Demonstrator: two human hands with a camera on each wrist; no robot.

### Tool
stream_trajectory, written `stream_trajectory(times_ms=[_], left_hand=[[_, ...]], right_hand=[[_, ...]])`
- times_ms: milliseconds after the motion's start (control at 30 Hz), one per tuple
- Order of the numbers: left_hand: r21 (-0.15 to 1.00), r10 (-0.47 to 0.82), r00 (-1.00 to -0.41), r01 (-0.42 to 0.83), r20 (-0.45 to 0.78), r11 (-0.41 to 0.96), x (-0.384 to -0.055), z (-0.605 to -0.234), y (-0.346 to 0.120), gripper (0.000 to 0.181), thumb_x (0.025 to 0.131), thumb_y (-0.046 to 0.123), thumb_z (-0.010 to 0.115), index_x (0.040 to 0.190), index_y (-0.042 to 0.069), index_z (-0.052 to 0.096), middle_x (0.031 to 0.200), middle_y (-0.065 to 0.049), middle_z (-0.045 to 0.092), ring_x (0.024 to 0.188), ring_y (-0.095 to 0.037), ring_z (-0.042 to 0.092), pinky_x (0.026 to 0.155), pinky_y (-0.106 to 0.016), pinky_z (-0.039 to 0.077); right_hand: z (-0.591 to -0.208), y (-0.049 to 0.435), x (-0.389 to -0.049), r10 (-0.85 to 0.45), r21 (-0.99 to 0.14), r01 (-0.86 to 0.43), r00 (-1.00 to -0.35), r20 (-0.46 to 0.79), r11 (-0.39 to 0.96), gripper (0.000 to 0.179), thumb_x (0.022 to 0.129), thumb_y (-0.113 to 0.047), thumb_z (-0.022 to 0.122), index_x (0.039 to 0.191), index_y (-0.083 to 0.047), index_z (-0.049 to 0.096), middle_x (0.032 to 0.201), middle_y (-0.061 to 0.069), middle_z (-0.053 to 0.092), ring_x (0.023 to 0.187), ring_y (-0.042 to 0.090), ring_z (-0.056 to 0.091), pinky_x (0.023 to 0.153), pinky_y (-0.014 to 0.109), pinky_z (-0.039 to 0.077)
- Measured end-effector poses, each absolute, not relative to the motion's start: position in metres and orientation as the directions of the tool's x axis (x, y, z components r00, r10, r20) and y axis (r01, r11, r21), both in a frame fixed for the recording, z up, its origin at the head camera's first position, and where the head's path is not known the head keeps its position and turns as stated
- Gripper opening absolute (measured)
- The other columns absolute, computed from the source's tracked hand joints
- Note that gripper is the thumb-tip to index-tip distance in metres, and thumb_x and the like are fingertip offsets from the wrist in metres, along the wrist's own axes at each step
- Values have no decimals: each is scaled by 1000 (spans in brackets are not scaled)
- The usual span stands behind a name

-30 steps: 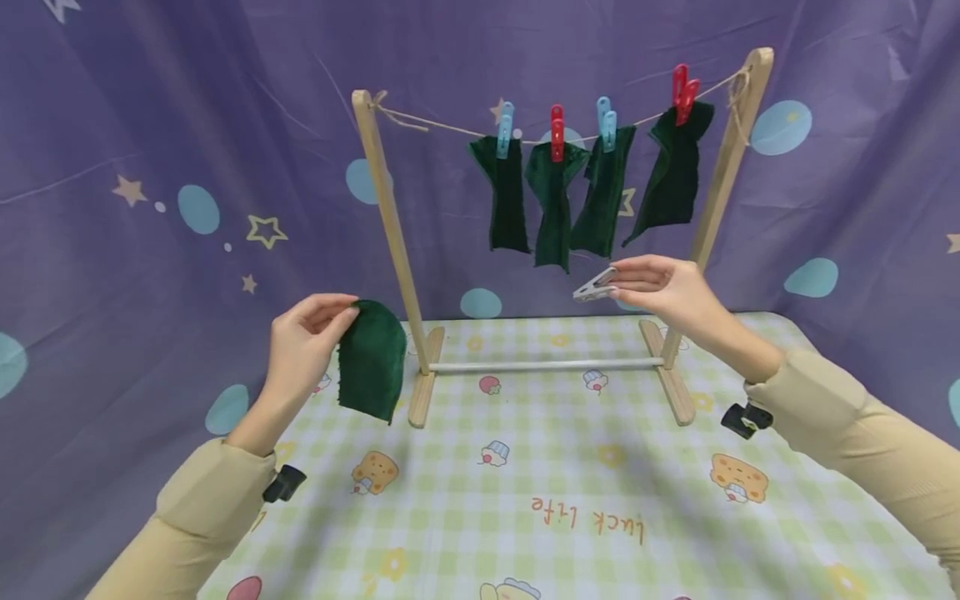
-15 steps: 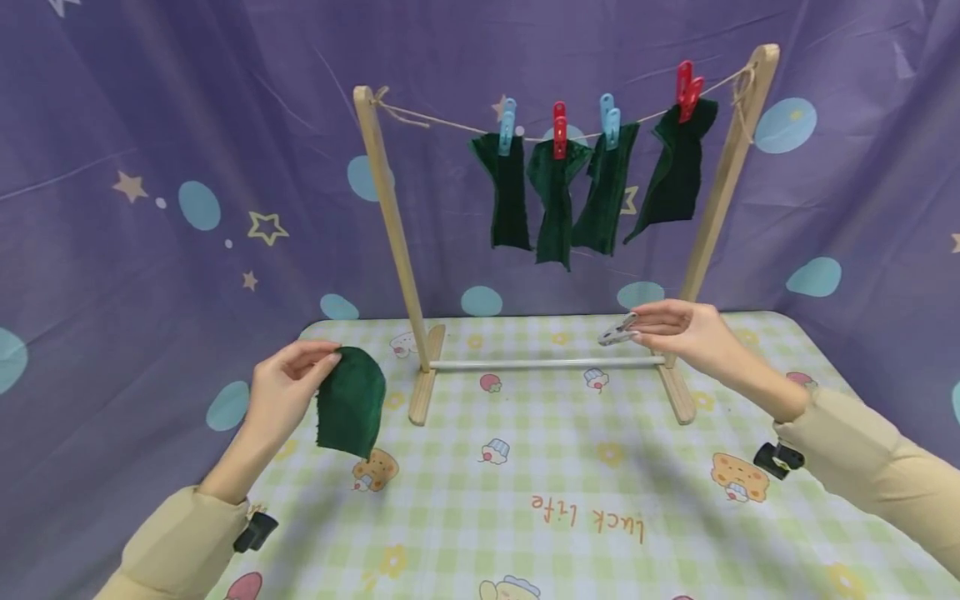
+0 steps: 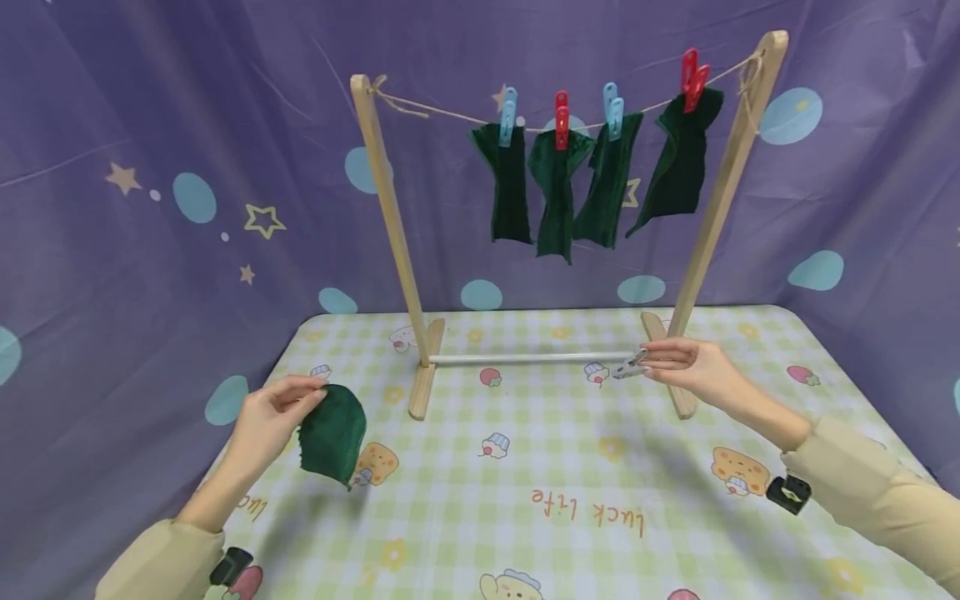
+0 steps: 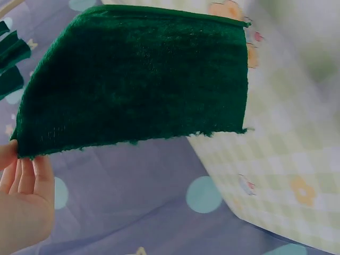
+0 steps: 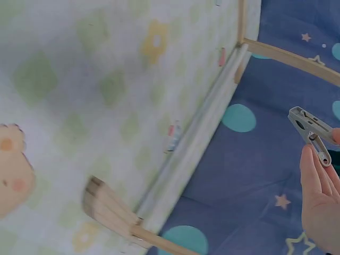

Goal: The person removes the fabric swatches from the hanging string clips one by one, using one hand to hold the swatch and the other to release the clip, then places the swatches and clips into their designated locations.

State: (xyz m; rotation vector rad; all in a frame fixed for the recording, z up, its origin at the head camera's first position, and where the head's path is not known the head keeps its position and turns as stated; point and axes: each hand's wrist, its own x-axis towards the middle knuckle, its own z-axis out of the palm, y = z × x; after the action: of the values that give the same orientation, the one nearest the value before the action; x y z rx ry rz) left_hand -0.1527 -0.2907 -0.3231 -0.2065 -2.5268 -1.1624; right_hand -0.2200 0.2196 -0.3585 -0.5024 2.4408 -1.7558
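My left hand (image 3: 273, 421) pinches a dark green cloth (image 3: 333, 433) by its upper corner, and the cloth hangs above the table at the left. In the left wrist view the same cloth (image 4: 143, 79) spreads wide, with frayed edges. A grey clothespin (image 3: 630, 367) is pinched between the thumb and fingers of my right hand (image 3: 697, 367), in front of the rack's right foot. The right wrist view shows the clothespin (image 5: 311, 133) with its handles between my fingers. Several green cloths hang from a string (image 3: 442, 115), among them one cloth (image 3: 512, 192) under a blue clothespin (image 3: 507, 117).
A wooden rack carries the string between its left post (image 3: 390, 217) and right post (image 3: 723, 192). A white bar (image 3: 525, 359) joins its feet low down. Red clothespins (image 3: 562, 121) also grip the string. The checked tablecloth (image 3: 450, 508) lies beneath; a purple curtain (image 3: 285, 108) hangs behind.
Both hands have moved down; the left, with the green cloth, shifted left, and the right, with the clothespin, shifted right. The hanging cloths stay on the string.
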Motion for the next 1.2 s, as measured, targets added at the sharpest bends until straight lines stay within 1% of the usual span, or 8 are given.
stream_trajectory(times_ms=[200, 333, 467, 567, 733, 867, 1033, 1200], left_hand=[[679, -4, -960, 195, 280, 707, -150, -333, -306, 24, 86, 20, 59, 99, 1, 64, 77, 12, 64, 71, 5, 57, 61, -15, 44], [671, 17, -973, 173, 232, 721, -151, -341, -320, 23, 87, 19, 58, 101, 1, 63, 79, 10, 64, 71, 4, 56, 58, -19, 45], [679, 15, -978, 156, 210, 717, -156, -348, -331, 23, 86, 16, 58, 101, -1, 63, 80, 4, 65, 69, 2, 55, 55, -21, 44], [691, 8, -982, 139, 190, 710, -161, -353, -335, 25, 86, 17, 59, 102, -2, 62, 80, 1, 65, 68, 2, 54, 54, -21, 44], [738, 10, -988, 121, 153, 664, -174, -368, -338, 27, 86, 16, 59, 103, -5, 61, 80, 0, 66, 65, 0, 56, 54, -23, 47], [771, 6, -990, 115, 142, 626, -188, -382, -335, 27, 85, 14, 59, 103, -7, 60, 83, -11, 67, 63, -2, 56, 54, -24, 48], [779, -9, -994, 78, 107, 622, -206, -388, -335, 31, 87, 14, 58, 106, -10, 58, 93, -23, 64, 66, -2, 56, 56, -24, 49], [787, -49, -996, 24, 68, 616, -225, -393, -338, 32, 87, 13, 56, 108, -11, 56, 96, -20, 64, 68, 0, 56, 58, -24, 49]], right_hand=[[-375, 225, -223, -301, -931, -183, -950, 85, 315, 51, 84, -15, 62, 121, 13, 43, 109, 15, 60, 87, -3, 59, 75, 20, 48], [-385, 228, -224, -285, -923, -169, -956, 68, 345, 50, 84, -16, 61, 122, 12, 43, 112, 21, 56, 87, -4, 58, 76, 19, 47], [-393, 232, -226, -282, -922, -163, -957, 62, 350, 50, 85, -16, 60, 122, 12, 43, 114, 26, 54, 87, -4, 57, 76, 17, 47], [-400, 235, -228, -285, -926, -150, -957, 48, 347, 51, 85, -16, 60, 123, 12, 43, 114, 27, 53, 88, -4, 57, 76, 17, 46], [-412, 240, -229, -274, -930, -94, -962, -7, 354, 54, 85, -19, 60, 125, 10, 41, 118, 27, 51, 88, -4, 57, 76, 18, 46], [-421, 244, -230, -258, -935, -51, -965, -44, 350, 56, 84, -19, 61, 126, 11, 39, 118, 26, 51, 88, -5, 57, 77, 18, 46], [-430, 244, -241, -233, -928, -1, -968, -92, 373, 57, 85, -21, 61, 127, 9, 39, 120, 22, 51, 89, -3, 57, 80, 21, 46], [-438, 243, -252, -222, -927, 8, -970, -98, 375, 56, 85, -19, 60, 127, 9, 39, 122, 23, 49, 92, -1, 57, 80, 21, 46]])
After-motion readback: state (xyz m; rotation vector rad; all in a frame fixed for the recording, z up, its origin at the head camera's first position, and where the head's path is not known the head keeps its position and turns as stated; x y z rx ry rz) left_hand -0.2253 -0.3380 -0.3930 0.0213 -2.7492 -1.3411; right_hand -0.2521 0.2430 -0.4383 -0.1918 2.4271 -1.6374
